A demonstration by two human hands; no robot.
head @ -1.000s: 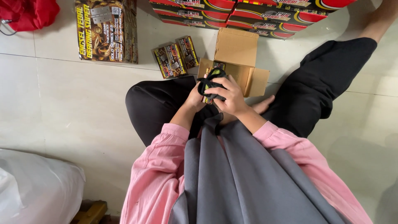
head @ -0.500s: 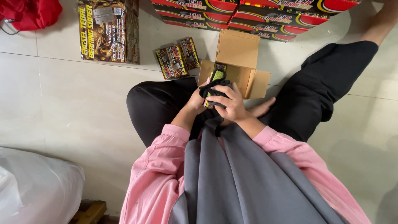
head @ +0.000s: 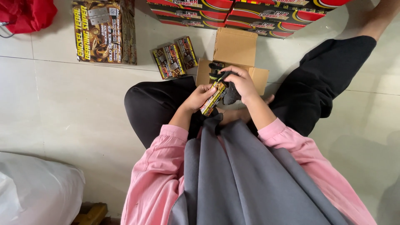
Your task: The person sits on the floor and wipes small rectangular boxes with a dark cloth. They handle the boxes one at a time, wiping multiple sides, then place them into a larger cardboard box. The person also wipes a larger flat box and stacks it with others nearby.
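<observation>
Pale floor tiles (head: 75,108) fill the view, and I am looking straight down at a person seated cross-legged on them in black trousers, pink sleeves and a grey cloth hanging down the front. I see the left hand (head: 199,96) with its fingers curled around a small printed box (head: 211,100), dark with yellow and red markings, which it holds tilted over the lap just in front of an open cardboard carton (head: 235,52). I see the right hand (head: 243,83) closed on a black cloth (head: 228,92) that is pressed against the far end of that small box; the cloth has a bit of yellow-green showing near the carton's edge. The carton stands on the floor between the knees, flaps spread, touching or nearly touching the hands. Just to its left lie a few more small printed boxes (head: 175,58), loosely side by side. Further left stands a larger printed package (head: 100,31). Along the top edge runs a row of red and black cartons (head: 250,14). A red cloth (head: 27,14) sits in the top left corner, and a white bag (head: 37,191) at the bottom left.
</observation>
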